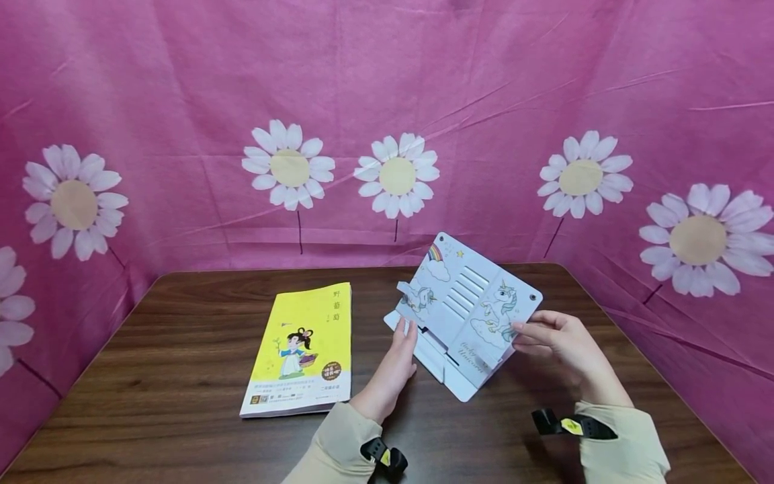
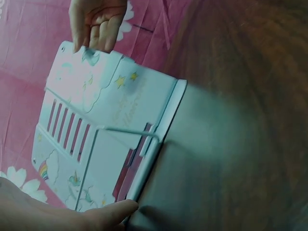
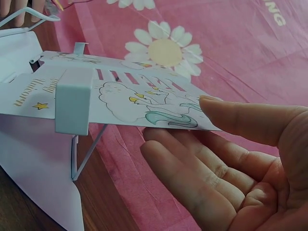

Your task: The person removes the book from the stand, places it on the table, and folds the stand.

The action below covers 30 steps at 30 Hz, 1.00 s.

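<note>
A white book stand printed with unicorns, clouds and a rainbow is tilted up at the middle right of the table. My left hand holds its near left edge, the thumb along the base ledge in the left wrist view and the other fingers partly hidden. At the right edge of the panel, my right hand pinches it, thumb on the printed face and fingers underneath. In the right wrist view a thin wire support leg shows behind the panel, with a folded white side tab nearer the camera.
On the brown wooden table, a yellow book with a cartoon figure on its cover lies left of the stand. Behind the table hangs a pink cloth with large white daisies.
</note>
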Each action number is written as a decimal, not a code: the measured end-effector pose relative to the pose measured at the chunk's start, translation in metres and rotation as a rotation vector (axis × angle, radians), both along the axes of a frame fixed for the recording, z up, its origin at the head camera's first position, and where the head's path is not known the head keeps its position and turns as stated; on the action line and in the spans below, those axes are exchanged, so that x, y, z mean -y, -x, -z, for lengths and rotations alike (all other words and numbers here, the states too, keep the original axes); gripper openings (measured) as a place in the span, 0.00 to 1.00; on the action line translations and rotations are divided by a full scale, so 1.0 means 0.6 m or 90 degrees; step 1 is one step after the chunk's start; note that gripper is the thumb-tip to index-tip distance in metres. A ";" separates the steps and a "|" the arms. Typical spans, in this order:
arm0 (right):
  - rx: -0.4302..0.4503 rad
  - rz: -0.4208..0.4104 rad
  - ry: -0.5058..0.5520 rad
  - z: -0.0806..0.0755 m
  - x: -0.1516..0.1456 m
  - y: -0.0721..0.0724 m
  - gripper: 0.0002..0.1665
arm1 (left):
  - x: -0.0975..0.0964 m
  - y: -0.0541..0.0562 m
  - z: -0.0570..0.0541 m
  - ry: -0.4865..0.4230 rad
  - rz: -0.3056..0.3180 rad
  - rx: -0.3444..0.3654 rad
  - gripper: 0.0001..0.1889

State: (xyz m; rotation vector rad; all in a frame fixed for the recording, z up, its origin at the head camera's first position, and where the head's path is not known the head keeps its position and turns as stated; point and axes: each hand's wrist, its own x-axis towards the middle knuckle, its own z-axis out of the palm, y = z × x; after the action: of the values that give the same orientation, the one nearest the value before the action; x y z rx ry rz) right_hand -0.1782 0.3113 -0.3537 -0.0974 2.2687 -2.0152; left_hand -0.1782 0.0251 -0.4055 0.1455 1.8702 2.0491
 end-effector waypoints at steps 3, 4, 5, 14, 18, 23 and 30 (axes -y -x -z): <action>0.005 0.000 -0.009 -0.001 0.001 0.001 0.07 | -0.006 -0.005 0.002 0.006 0.004 -0.012 0.46; 0.007 0.001 -0.012 -0.001 0.001 0.001 0.07 | -0.007 -0.006 0.003 0.009 0.005 -0.016 0.46; 0.008 0.001 -0.014 -0.001 0.001 0.002 0.07 | -0.008 -0.008 0.003 0.012 0.007 -0.021 0.45; 0.011 -0.004 -0.007 -0.004 0.006 0.003 0.07 | -0.019 -0.018 0.006 0.088 -0.002 -0.028 0.47; 0.017 0.004 -0.009 -0.004 0.007 0.001 0.07 | -0.023 -0.020 0.007 0.096 0.000 -0.033 0.47; 0.037 0.004 -0.020 -0.002 0.007 0.001 0.06 | -0.025 -0.020 0.007 0.095 0.005 -0.032 0.43; 0.060 -0.030 -0.030 0.007 0.006 0.005 0.05 | -0.029 -0.019 0.010 0.100 0.005 -0.032 0.41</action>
State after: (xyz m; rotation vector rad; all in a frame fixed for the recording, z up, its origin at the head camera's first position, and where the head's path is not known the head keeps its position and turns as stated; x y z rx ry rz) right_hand -0.1811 0.3074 -0.3577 -0.0503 2.2328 -1.8996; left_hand -0.1668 0.0427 -0.4116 0.1654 2.0488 1.8997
